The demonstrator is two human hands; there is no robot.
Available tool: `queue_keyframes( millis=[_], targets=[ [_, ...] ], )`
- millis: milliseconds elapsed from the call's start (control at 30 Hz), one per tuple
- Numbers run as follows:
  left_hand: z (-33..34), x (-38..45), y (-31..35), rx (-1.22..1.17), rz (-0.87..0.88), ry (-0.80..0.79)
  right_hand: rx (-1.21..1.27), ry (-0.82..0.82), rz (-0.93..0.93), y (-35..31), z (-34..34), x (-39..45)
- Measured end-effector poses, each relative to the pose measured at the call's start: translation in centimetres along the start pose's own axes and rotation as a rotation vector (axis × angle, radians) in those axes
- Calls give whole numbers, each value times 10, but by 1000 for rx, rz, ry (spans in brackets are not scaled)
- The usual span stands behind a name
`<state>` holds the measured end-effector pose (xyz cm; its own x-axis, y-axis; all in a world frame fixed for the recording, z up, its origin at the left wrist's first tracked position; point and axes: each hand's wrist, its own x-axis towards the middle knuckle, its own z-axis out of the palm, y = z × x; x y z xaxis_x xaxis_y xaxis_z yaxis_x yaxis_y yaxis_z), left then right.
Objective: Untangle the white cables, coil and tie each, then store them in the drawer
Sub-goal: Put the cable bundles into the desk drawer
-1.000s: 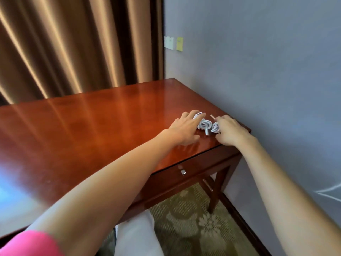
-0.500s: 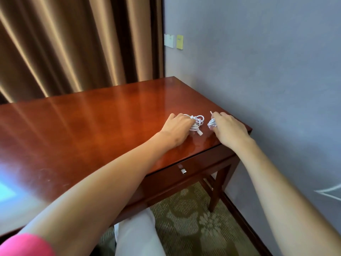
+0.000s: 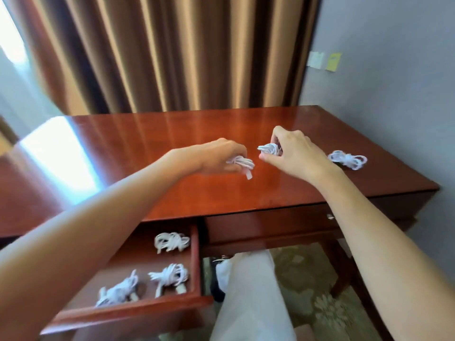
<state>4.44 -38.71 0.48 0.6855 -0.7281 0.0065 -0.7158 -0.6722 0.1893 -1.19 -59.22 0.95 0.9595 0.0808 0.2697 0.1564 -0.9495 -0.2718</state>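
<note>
My left hand [image 3: 219, 156] grips a coiled white cable [image 3: 242, 163] just above the middle of the desk top [image 3: 172, 134]; a plug end hangs below my fingers. My right hand [image 3: 295, 153] pinches a second coiled white cable [image 3: 269, 149] close beside it, lifted off the wood. A third tied coil [image 3: 347, 159] lies on the desk to the right of my right hand. The left drawer [image 3: 195, 254] is pulled out below the desk edge and holds three tied white coils [image 3: 171, 242] [image 3: 170, 276] [image 3: 118, 290].
A closed right drawer [image 3: 266, 227] with a small metal knob [image 3: 330, 216] sits under the desk edge. Brown curtains [image 3: 172, 52] hang behind the desk, a grey wall [image 3: 394, 82] stands at the right. White fabric [image 3: 248, 299] and patterned carpet [image 3: 307, 279] are below.
The view has swung left, showing the open drawer. Both hands have lifted a coil each off the desk's right end and carried them towards the middle; one coil stays on the desk.
</note>
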Motion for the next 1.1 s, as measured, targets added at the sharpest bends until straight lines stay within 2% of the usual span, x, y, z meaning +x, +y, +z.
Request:
queue_keyframes(
  millis=[167,367,467,633,833,933,1000,1100],
  targets=[
    [2,-126,-50,-44,-193,-123,120,-67,-181,-89,31,6],
    [46,-233,-91,-118,-415,-168,173,-162,-350,-168,67,1],
    [72,-247,-87,-93,-478,-192,161,-187,-406,-195,80,-6],
    [102,-246,-76,1,-522,-123,137,-217,-461,-221,95,-19],
    [119,-254,-82,-130,-531,-126,133,-252,-485,-228,108,-27],
    [124,-263,-87,-224,-502,-36,139,-264,-478,-229,114,-28],
    [130,-270,-90,-242,-516,30,150,-274,-479,-232,118,-30],
    [139,-275,-83,-195,-537,9,160,-286,-484,-236,123,-32]
  ],
)
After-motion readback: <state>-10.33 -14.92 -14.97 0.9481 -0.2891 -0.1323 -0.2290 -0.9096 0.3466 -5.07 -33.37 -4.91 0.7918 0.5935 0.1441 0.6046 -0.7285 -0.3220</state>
